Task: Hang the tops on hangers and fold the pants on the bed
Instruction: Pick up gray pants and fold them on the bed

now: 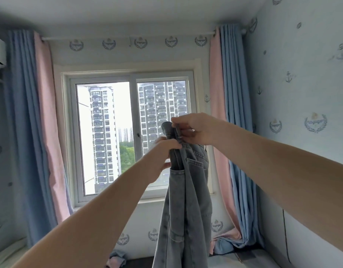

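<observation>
Both hands, left hand (163, 151) and right hand (194, 128), pinch the waistband of hanging grey jeans (184, 209) with curled fingers before the window (132, 132).

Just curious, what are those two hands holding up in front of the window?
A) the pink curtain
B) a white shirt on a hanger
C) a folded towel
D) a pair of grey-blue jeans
D: the left hand and the right hand both grip the top of the jeans, whose pockets show as they hang down before the window.
</observation>
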